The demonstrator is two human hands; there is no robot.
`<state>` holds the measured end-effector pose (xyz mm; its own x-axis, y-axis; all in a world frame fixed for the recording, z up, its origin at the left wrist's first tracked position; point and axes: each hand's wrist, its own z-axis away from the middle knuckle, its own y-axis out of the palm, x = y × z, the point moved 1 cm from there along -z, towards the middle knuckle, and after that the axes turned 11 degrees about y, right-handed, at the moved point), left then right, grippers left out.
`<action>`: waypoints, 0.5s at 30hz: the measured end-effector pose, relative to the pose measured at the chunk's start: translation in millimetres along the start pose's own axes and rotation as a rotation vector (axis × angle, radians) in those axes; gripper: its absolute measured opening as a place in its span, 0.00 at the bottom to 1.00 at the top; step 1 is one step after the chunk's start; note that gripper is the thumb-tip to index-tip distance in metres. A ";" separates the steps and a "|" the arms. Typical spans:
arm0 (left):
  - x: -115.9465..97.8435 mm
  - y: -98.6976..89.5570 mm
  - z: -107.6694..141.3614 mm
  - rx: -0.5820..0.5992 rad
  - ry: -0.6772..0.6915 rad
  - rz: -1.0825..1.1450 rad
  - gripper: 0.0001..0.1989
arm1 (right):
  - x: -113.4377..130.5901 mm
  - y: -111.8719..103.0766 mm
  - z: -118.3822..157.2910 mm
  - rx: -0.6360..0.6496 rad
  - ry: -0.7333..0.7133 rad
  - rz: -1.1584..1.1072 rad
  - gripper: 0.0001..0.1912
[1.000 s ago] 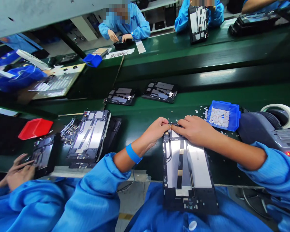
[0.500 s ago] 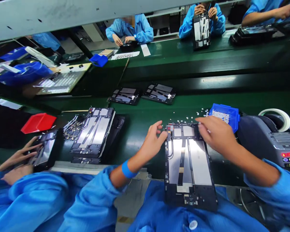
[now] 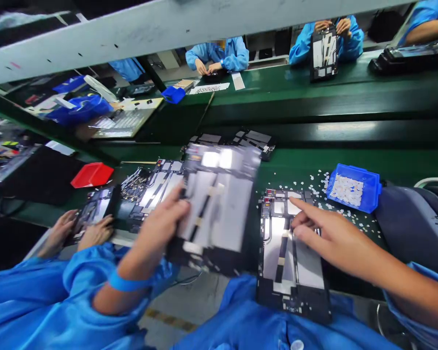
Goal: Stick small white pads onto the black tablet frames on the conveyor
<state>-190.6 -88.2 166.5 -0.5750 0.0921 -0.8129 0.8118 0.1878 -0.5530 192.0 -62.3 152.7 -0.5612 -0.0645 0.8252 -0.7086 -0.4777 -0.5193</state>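
My left hand (image 3: 164, 218) grips the left edge of an opened tablet (image 3: 219, 209), its back cover off and its pale battery cells showing. This tablet is tilted in the air and smeared by motion. A second opened tablet (image 3: 279, 253) rests over the bench's near edge, close to my lap. Above its upper right part is my right hand (image 3: 321, 223), index finger stretched out and the others partly curled, with nothing in it; whether the fingertips touch the tablet I cannot tell. Behind the raised tablet, a stack of opened tablets (image 3: 160, 187) is partly hidden.
A blue bin (image 3: 373, 194) of small white pieces stands at right, with pieces scattered around it. Beside it is a dark dispenser (image 3: 416, 223). A red tray (image 3: 91, 175) and loose cables (image 3: 134, 184) lie left. A co-worker's hands (image 3: 95, 233) handle another tablet. More co-workers sit opposite.
My left hand has moved left and now holds a raised tablet, while another lies near my lap. My right hand has come down from the tablet's top edge. The view has shifted left.
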 end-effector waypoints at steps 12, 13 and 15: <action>57.7 -89.1 -45.9 -0.173 0.048 -0.720 0.21 | -35.3 5.5 -50.8 -0.181 0.019 0.371 0.22; 46.1 -57.9 -40.7 -0.121 0.209 -0.760 0.17 | -34.9 9.0 -55.5 -0.192 0.003 0.406 0.21; 23.1 14.8 -31.6 0.188 0.502 -0.657 0.15 | -33.6 15.1 -62.8 -0.198 -0.026 0.449 0.21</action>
<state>-195.0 -52.4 145.2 -0.8769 0.4523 -0.1628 0.2746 0.1933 -0.9419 173.2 -12.3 103.2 -0.8208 -0.2490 0.5140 -0.4681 -0.2222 -0.8553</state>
